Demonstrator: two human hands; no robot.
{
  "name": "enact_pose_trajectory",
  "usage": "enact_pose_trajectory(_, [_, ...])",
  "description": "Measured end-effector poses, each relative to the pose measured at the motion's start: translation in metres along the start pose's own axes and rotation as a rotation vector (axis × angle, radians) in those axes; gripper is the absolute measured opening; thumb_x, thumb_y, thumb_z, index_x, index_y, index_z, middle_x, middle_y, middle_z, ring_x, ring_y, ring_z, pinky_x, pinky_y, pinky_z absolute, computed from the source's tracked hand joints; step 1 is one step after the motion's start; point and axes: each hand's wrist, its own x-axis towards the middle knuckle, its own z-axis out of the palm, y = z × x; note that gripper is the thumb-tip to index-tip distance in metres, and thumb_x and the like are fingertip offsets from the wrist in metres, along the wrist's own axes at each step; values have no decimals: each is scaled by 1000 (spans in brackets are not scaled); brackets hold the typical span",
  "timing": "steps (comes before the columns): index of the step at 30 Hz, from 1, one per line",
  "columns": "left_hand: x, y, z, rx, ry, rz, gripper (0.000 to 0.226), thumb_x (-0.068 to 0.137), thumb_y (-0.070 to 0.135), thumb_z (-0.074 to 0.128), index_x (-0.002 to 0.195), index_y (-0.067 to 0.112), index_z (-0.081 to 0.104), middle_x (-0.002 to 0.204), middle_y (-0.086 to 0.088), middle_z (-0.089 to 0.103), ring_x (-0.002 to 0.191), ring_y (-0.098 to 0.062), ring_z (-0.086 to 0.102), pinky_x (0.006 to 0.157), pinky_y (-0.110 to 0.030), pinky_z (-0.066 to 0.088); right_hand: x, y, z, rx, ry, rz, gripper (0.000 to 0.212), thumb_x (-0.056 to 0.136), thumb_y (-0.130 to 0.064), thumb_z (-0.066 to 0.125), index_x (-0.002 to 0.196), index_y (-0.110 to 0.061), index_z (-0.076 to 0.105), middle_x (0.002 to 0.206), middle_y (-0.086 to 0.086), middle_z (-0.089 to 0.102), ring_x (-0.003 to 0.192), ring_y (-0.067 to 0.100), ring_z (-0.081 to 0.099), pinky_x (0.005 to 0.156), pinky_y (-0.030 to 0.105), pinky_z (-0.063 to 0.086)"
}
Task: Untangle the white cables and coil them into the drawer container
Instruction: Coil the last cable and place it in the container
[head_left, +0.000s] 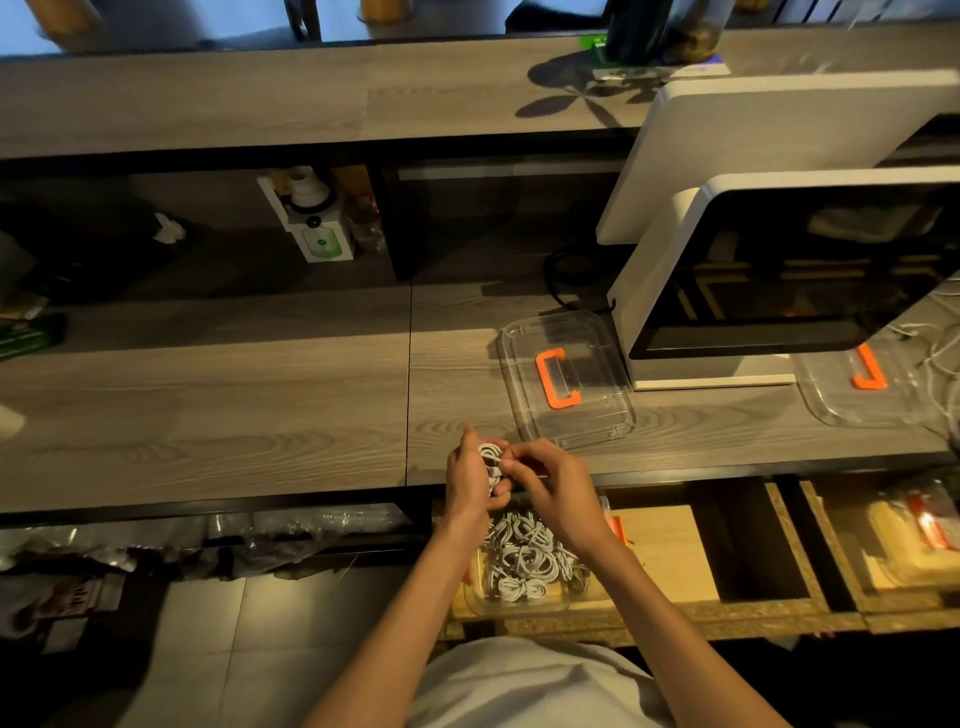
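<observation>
Winding one small white cable coil (489, 457) mid-frame, left hand (470, 475) gripping, right hand (550, 480) pinching; clear plastic drawer container (519, 605) below looks mostly full, loose white cables (935, 358) remain far right.

Two hands work at the counter (208, 415) edge, the left hand (470, 475) and the right hand (553, 480), sharing one small coiled white cable (489, 456) between them. Two clear lids with orange handles lie on the counter, one lid (566, 379) near the hands and a second lid (857, 387) further right, beside one white screen unit (779, 270). One clear container (519, 569) sits in the open drawer (670, 545), holding many coiled cables, too heaped to count.
</observation>
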Motion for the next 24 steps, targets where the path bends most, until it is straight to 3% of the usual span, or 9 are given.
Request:
enact_pose_trajectory(4, [7,-13,-3,-8,-107,-90,53,107,50,31,96,4,54,56,-3,51,34,-10,37,30,-16,20,-6,13,-4,16,-24,72,5,96,-19,72,98,-20,76,91,-7,74,86,6,69,78,23,55])
enact_pose_trajectory(7, [14,-25,-7,28,-175,-166,55,105,53,38,106,1,53,62,-4,53,40,-11,43,30,-18,25,-12,27,-9,29,-56,139,4,95,-20,74,95,-19,77,89,-8,76,86,5,71,77,21,55])
enact_pose_trajectory(10, [17,-39,-12,177,-110,-174,51,104,45,48,134,3,48,96,-13,65,62,-20,61,38,-23,43,-21,43,-8,31,-76,173,4,94,-16,74,97,-14,77,88,-9,75,81,-1,69,74,13,51])
enact_pose_trajectory(12, [18,-47,-17,220,-94,-193,46,105,37,50,137,4,48,125,-19,61,83,-25,67,49,-29,55,-28,55,-4,16,-102,201,4,94,-17,73,98,-15,75,89,-9,75,81,2,70,72,17,55])
enact_pose_trajectory(16, [24,-73,-39,271,-101,-255,42,107,25,48,140,0,45,145,-22,49,109,-33,66,66,-37,63,-39,89,11,-5,-160,313,1,94,-20,74,93,-20,75,89,-4,76,81,11,74,72,28,62])
enact_pose_trajectory(19, [26,-90,-55,458,-71,-214,38,107,22,47,141,5,47,144,-9,48,118,-28,62,78,-36,63,-43,109,28,-16,-182,397,5,94,-16,74,89,-17,74,87,0,76,80,16,75,76,30,63])
enact_pose_trajectory(24, [34,-115,-75,678,-73,-160,39,106,12,46,144,5,49,101,4,58,86,-7,60,94,-36,58,-42,130,47,-15,-269,507,4,97,-7,68,96,-8,72,85,-3,71,78,12,72,72,17,59])
